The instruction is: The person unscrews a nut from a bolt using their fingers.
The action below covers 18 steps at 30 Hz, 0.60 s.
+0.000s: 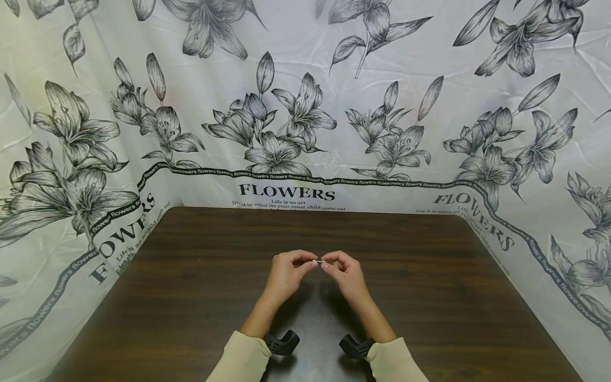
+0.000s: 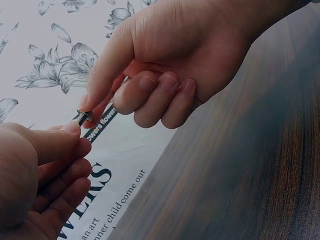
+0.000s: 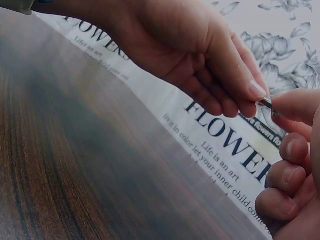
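A small dark metal screw (image 2: 82,119) with a threaded shank is held up between the two hands, above the table. My left hand (image 1: 285,273) pinches one end of it between thumb and forefinger. From the other side my right hand (image 1: 347,276) pinches the opposite end, where a wider part shows; whether that is a head or a nut I cannot tell. In the right wrist view only a short piece of the screw (image 3: 265,103) is visible between the fingertips. The remaining fingers of the right hand (image 2: 172,55) are curled in toward its palm.
A dark brown wooden table (image 1: 200,297) spreads out beneath both hands. White cloth (image 1: 334,132) printed with flowers and lettering stands along its back and sides. Each forearm wears a black wrist device (image 1: 282,344) beside a cream sleeve (image 1: 243,355).
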### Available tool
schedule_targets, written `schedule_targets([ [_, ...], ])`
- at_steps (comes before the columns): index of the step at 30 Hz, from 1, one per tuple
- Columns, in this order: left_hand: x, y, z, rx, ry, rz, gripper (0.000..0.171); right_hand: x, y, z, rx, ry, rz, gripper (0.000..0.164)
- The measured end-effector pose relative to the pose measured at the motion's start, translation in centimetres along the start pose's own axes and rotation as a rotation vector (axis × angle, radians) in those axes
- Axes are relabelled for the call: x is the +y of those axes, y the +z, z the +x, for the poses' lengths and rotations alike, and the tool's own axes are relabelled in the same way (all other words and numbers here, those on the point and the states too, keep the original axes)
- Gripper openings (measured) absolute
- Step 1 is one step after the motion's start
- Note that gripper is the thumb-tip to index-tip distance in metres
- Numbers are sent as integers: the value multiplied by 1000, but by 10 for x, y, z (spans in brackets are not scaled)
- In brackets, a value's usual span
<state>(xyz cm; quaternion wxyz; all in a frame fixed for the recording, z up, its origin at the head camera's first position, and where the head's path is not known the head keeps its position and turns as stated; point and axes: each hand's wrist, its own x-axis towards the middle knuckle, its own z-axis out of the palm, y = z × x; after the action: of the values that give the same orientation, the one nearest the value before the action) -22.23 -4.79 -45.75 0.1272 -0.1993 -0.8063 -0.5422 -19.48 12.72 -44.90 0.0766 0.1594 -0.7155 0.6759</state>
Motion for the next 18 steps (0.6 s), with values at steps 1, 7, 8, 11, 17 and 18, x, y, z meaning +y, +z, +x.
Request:
schedule_targets([
  [1,0,0,0,1,2,-2,6,0,0,0,1,-10,2,13],
  [7,1,0,0,5,7,-2,7,1,-1,0,1,-47,20,15],
  [8,1,0,0,5,8,0,7,1,-1,0,1,-50,22,15],
  [11,1,0,0,5,10,4,7,2,0,0,3,-53,28,15],
  [17,1,1,-1,2,8,13,7,2,-1,0,-6,-60,35,15],
  [18,0,1,-1,3,8,13,7,2,-1,0,-9,-63,35,16],
])
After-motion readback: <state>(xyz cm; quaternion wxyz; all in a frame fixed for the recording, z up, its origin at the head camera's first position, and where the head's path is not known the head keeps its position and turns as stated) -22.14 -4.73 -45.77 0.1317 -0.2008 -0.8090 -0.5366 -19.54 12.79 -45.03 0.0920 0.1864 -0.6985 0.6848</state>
